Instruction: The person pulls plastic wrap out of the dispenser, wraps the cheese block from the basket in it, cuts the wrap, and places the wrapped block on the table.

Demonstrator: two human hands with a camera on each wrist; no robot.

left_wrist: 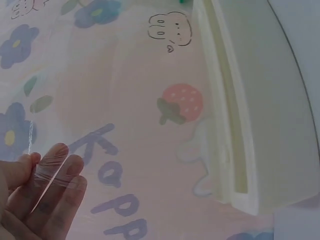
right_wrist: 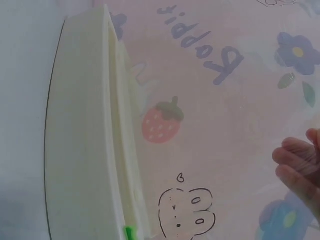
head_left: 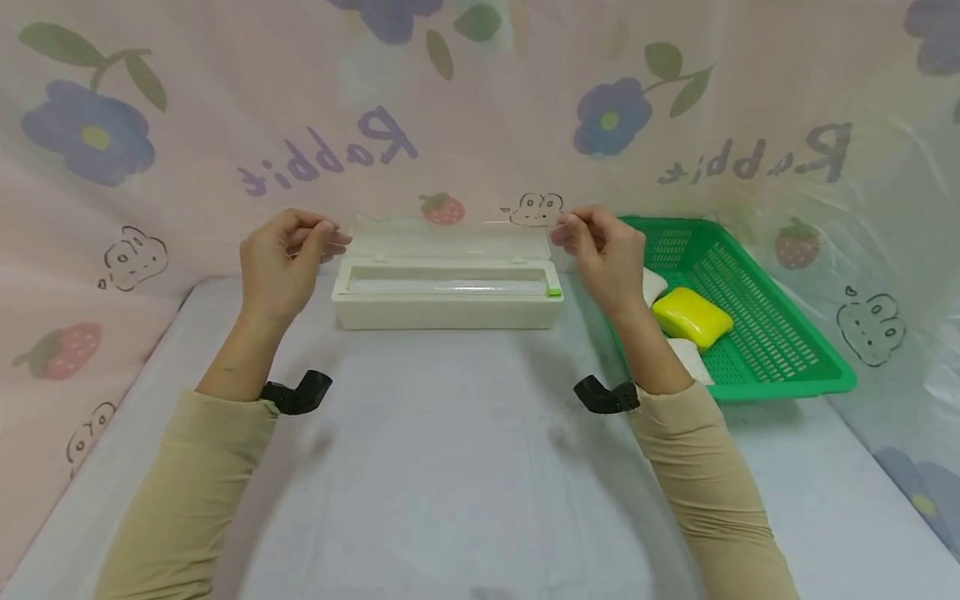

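A white cling film box stands at the back of the table with its lid raised. Through its long opening shows a clear roll, and a small green cutter slide sits at the right end. Between thumb and fingers, my left hand pinches the edge of a thin sheet of cling film, wrinkled across the fingers in the left wrist view. At the other side my right hand pinches the film's opposite edge. Both hands are raised at the box's two ends, the clear sheet spanning between them.
To the right stands a green plastic basket holding a yellow soap-like block and white pieces. A printed curtain hangs close behind the box. Pale cloth covers the table.
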